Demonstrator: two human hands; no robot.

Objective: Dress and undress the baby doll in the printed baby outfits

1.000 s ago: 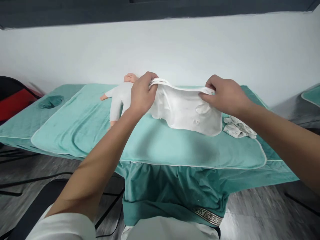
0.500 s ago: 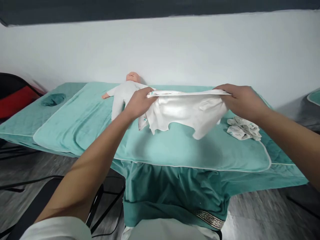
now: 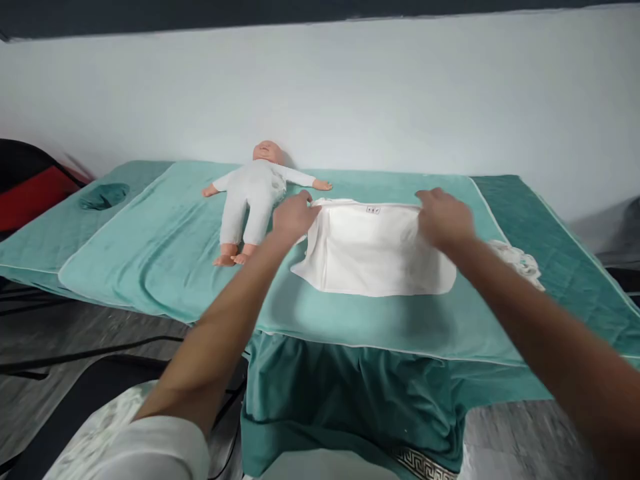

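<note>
A white baby garment (image 3: 373, 253) lies spread flat on the light teal towel (image 3: 165, 247) that covers the table. My left hand (image 3: 293, 215) is at its upper left corner, fingers curled on the edge. My right hand (image 3: 443, 217) rests over its upper right corner, smeared by motion, so its grip is unclear. A baby doll (image 3: 253, 193) in a white suit lies on its back just left of the garment, head toward the wall.
A crumpled white patterned cloth (image 3: 517, 260) lies right of the garment, partly behind my right arm. The dark green table cover (image 3: 350, 393) hangs at the front edge. A face hole (image 3: 105, 197) is at the far left; a red-and-black object (image 3: 30, 197) stands beyond it.
Both hands have lowered the garment from the air onto the towel, and it now lies flat. The view has shifted, and the doll shows in full.
</note>
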